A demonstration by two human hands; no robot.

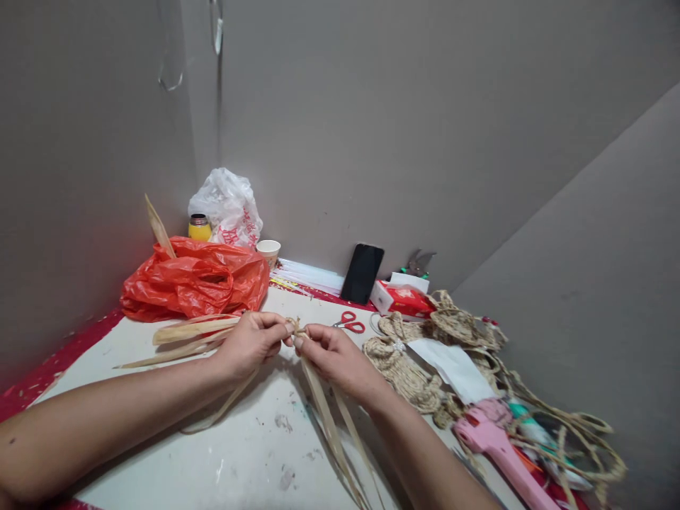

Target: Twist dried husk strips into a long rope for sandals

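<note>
My left hand (253,343) and my right hand (330,355) meet over the white table (255,453), both pinching the same dried leaf strips (329,425) at a small knot between the fingertips. The strips' long ends trail down toward me under my right wrist. More dried leaf strips (185,333) lie flat just left of my left hand. Red-handled scissors (349,323) rest on the table just beyond my right hand.
An orange plastic bag (196,280), a white bag (228,205), a yellow jar (200,228) and a paper cup (268,249) fill the back-left corner. A black phone (362,273) leans on the wall. Braided rope coils (409,368) and a pink glue gun (494,443) lie right.
</note>
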